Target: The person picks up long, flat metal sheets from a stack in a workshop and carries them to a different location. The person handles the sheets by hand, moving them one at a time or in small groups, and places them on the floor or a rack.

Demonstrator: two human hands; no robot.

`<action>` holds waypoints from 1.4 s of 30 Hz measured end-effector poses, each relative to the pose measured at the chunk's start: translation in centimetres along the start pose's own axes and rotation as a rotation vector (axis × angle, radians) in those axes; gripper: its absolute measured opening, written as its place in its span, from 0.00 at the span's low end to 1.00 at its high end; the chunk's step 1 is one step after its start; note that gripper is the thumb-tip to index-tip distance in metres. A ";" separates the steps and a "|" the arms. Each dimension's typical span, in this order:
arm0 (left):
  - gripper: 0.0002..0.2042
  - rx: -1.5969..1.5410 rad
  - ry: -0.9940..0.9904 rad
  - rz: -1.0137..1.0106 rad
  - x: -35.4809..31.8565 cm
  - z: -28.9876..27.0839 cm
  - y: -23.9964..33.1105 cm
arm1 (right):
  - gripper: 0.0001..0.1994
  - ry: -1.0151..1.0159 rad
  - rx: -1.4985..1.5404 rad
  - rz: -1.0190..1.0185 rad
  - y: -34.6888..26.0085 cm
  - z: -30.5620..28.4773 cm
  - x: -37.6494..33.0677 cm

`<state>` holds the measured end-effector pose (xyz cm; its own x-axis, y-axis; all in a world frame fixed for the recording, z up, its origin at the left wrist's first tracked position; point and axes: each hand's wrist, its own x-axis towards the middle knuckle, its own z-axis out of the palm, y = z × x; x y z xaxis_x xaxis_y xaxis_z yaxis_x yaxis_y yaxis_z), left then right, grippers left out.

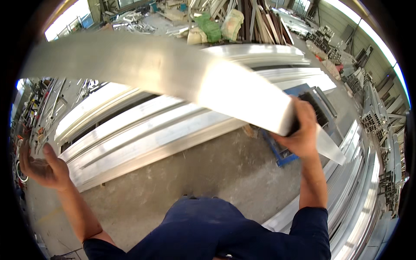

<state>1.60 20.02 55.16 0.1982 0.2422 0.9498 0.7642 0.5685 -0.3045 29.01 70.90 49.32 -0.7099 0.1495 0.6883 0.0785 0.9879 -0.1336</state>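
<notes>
Aloft and not set down, the long silver profile slants above stacked profiles, its right end gripped in the fingers of the right hand, while the left hand, fingers wide, holds nothing.

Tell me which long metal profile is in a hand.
The broad silvery metal profile raised across the view: the right hand grips it near its right end, while the other profiles lie below.

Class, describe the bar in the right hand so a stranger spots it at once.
Find the silvery profiles stacked in mid-picture. Across them, a broad shiny metal bar slants from upper left to the right hand. Unlike those lying profiles, it is held aloft.
</notes>
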 end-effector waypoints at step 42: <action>0.38 -1.231 -2.210 -0.839 -32.1 47.0 52.6 | 0.37 0.441 1.192 1.798 28.2 32.8 -24.7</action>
<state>6.60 79.13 5.19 -0.0562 0.7263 -0.6851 0.3126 0.6645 0.6788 25.80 93.77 5.11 -0.2258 0.7810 -0.5823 -0.1836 -0.6211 -0.7619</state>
